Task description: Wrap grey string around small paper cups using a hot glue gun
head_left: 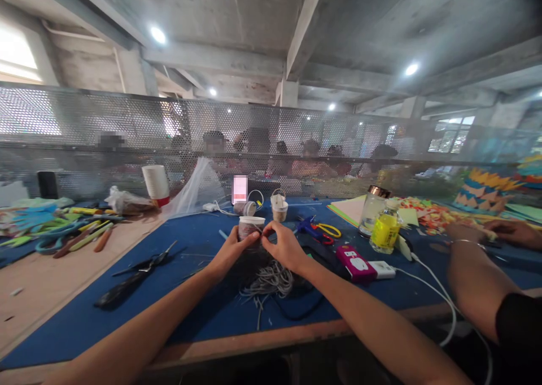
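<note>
A small cup with a white rim (252, 221) and a brownish, patterned side is held upright above the blue table mat. My left hand (232, 251) is closed round the cup's left and lower side, its thumb across the front. At the cup's right side is my right hand (282, 244), thumb and forefinger pinched together; what they hold, if anything, is too small to make out. Below both hands lies a tangled bundle of grey cord (271, 280). Behind the cup, another small cup (245, 208) lies on its side, and a small handled bucket (279, 209) stands upright.
Black-handled pliers (127, 286) lie left. Scissors (329, 231), a blue glue gun (308, 225), a magenta box (354, 262), a yellow bottle (386, 230) and white cables are right. Another person's hands and forearm (474, 266) are at far right. Stacked paper cups (154, 183) stand back left.
</note>
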`<state>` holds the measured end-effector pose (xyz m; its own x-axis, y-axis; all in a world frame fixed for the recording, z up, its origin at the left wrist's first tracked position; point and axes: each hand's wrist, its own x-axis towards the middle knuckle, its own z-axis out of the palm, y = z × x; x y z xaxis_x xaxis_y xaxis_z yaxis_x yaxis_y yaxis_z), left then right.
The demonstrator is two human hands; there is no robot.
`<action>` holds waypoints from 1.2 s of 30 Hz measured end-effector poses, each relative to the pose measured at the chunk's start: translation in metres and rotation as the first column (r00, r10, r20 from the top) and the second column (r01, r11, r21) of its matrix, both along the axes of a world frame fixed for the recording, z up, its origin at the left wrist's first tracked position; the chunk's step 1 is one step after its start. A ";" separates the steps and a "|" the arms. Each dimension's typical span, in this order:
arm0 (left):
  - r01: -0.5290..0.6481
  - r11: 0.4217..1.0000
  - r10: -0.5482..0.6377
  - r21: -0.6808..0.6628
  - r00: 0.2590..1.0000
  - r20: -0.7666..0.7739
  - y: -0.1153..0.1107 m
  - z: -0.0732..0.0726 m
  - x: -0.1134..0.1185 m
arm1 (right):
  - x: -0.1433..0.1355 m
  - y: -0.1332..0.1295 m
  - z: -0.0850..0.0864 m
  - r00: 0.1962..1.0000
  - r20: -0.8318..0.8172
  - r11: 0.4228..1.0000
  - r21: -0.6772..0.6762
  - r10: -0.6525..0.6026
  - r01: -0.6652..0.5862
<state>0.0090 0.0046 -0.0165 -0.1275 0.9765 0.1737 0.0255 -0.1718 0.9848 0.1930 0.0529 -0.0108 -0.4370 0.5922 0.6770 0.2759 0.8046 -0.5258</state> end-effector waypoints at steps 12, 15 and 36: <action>0.018 1.000 -0.018 -0.017 0.999 0.031 -0.004 0.006 0.001 | 0.005 -0.003 0.010 0.986 -0.160 0.977 -0.199 0.050 -0.081; 0.027 1.000 -0.027 -0.012 0.999 0.041 -0.003 0.004 -0.001 | 0.005 -0.002 0.010 0.979 -0.196 0.969 -0.224 0.062 -0.106; 0.108 0.994 -0.107 -0.001 0.990 0.092 -0.008 0.008 0.001 | 0.007 0.001 0.010 0.973 -0.226 0.953 -0.282 0.047 -0.112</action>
